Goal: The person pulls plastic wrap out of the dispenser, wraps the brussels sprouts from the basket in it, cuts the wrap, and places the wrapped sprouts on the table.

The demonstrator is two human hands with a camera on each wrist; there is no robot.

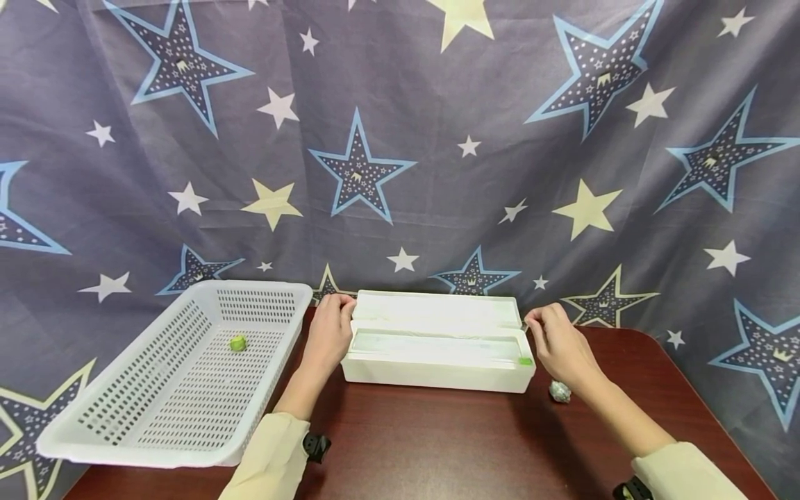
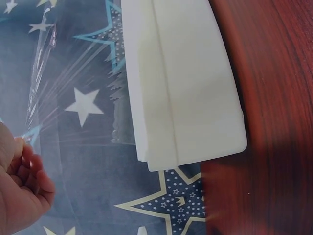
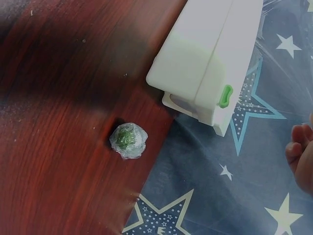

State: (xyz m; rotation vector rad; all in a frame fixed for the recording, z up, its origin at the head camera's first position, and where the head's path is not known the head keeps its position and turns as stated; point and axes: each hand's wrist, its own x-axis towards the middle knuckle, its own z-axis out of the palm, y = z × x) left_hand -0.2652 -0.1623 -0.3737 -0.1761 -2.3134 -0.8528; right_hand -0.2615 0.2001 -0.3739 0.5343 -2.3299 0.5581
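Observation:
A long white cling film dispenser box (image 1: pixel 437 373) stands on the table with its lid (image 1: pixel 437 309) raised. My left hand (image 1: pixel 331 330) is by the box's left end and pinches a corner of clear cling film (image 2: pixel 39 68), which stretches in creases from the box in the left wrist view. At the opposite end, my right hand (image 1: pixel 562 344) has thumb and fingers together at the film's other corner. That hand (image 3: pixel 302 156) only partly shows in the right wrist view. A green slider (image 3: pixel 225 96) sits at the box's right end.
On the left stands a white perforated plastic basket (image 1: pixel 134 455) holding a small round green item (image 1: pixel 237 343). A green ball-shaped item wrapped in film (image 3: pixel 128 141) lies on the brown table (image 1: pixel 400 444), near my right forearm. A star-patterned curtain (image 1: pixel 425 208) hangs behind the table.

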